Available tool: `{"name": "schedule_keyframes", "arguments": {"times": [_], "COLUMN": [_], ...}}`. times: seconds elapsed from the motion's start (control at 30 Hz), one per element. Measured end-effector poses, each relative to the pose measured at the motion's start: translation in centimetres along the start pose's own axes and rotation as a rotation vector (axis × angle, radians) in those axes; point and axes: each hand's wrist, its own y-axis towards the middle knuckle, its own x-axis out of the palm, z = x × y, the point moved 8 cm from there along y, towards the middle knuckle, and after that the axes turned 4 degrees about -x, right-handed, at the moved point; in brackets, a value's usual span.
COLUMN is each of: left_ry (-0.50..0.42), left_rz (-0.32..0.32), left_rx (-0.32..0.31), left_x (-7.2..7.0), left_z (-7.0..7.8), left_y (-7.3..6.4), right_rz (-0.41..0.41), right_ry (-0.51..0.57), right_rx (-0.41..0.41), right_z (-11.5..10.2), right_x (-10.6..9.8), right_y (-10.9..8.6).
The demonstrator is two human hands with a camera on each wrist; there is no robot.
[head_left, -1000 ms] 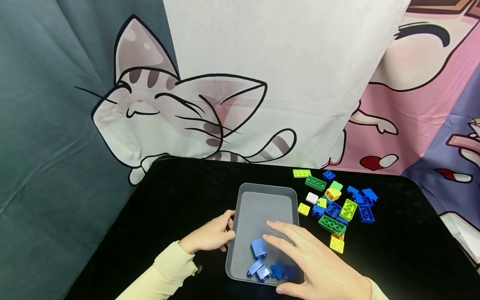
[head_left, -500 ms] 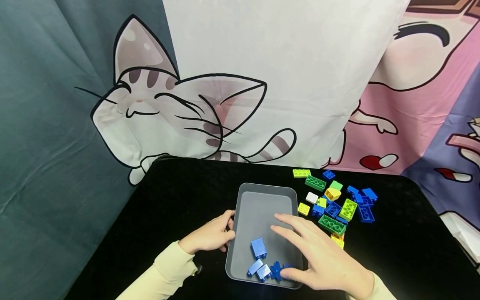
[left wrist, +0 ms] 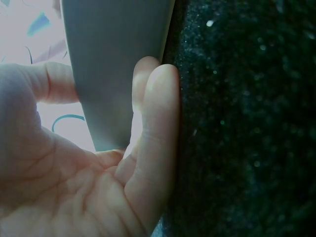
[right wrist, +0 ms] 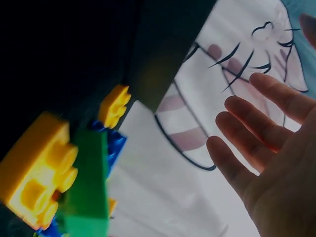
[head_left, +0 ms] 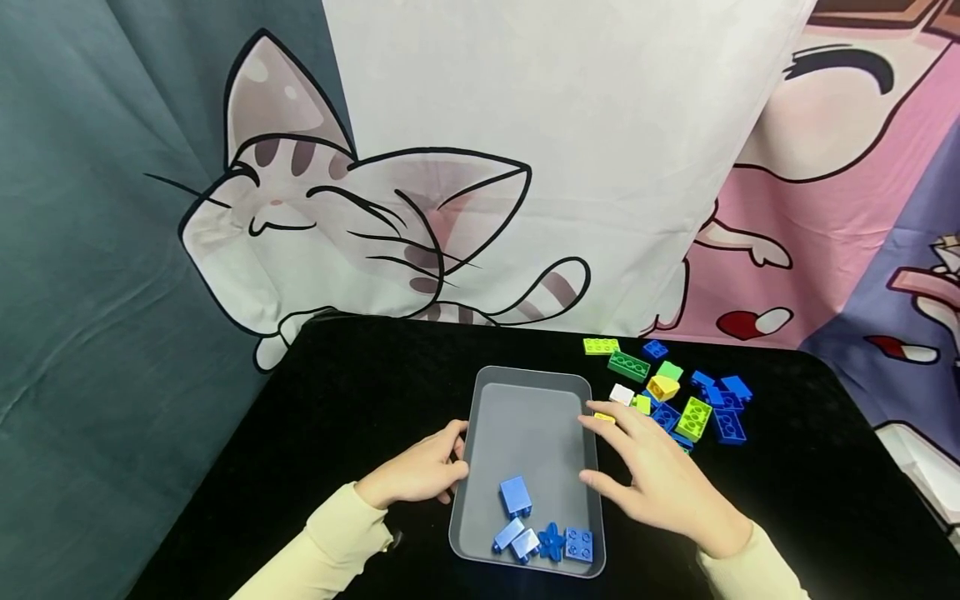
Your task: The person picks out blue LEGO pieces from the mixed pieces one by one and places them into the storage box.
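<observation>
A grey rectangular tray (head_left: 534, 433) lies on the black cloth. My left hand (head_left: 420, 468) holds its left side, thumb at the rim and fingers along the outer wall, as the left wrist view shows too. Inside the tray's near end are a blue brick (head_left: 515, 497), two smaller blue bricks side by side, a blue star-shaped piece (head_left: 551, 542) and a blue four-stud brick (head_left: 578, 544). My right hand (head_left: 660, 479) hovers over the tray's right rim, fingers spread and holding nothing. It partly hides a yellow brick (head_left: 604, 417) and other bricks.
Mixed bricks lie right of the tray, including a lime brick (head_left: 693, 419), a dark green brick (head_left: 628, 366), a white brick (head_left: 621, 394) and several blue ones. A printed cloth (head_left: 480, 233) hangs behind the table.
My right hand has moved right and away from over the tray, uncovering the blue four-stud brick at its near right corner. My left hand and the tray stay put.
</observation>
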Motion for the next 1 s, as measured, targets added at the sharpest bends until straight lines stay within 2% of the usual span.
{"name": "schedule_keyframes", "arguments": {"times": [0.2,0.5,0.7,1.0], "left_ry": [0.003,0.002,0.002,0.016], "left_rz": [0.001,0.006,0.007,0.008], "left_rx": [-0.004,-0.004,-0.007,-0.009], "left_x": [-0.1,0.0,0.0,0.0], "left_z": [0.1,0.1,0.2,0.0], "left_y": [-0.1,-0.2,-0.2,0.0], "right_rz": [0.01,0.05,0.008,0.038], "right_ry": [-0.079,-0.269,-0.282,-0.292], "right_rx": [0.046,0.011,0.054,0.083], "right_z": [2.3,4.3,5.2,5.6], "right_x": [0.5,1.3,1.7,1.5], "right_y": [-0.1,-0.4,-0.5,-0.8]}}
